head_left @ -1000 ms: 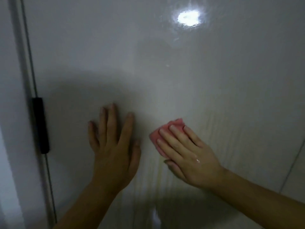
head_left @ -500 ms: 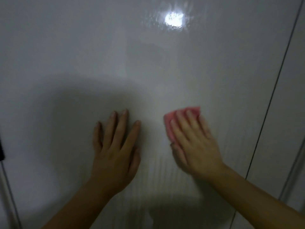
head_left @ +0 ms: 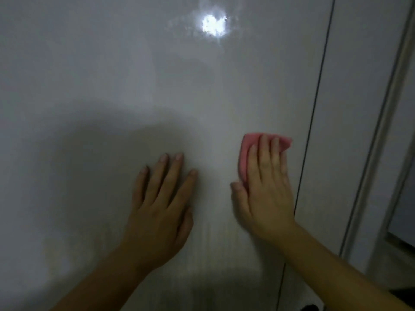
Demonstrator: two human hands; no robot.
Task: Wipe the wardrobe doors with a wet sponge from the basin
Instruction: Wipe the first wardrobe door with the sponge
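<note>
The right hand (head_left: 267,198) has slid the soft pink sponge (head_left: 246,149) rightwards across the glossy white wardrobe door (head_left: 112,75), and it is now near the door's right edge, by the dark seam (head_left: 314,108). Its fingers lie straight, pressing the sponge flat rather than clutching it. The left hand (head_left: 161,205) rests flat, fingers spread, near the middle.

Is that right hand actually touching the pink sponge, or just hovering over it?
Touching. The head view shows the straight fingers of the right hand lying flat across the pink sponge, pressing it against the wardrobe door, with no gap between them.
</note>
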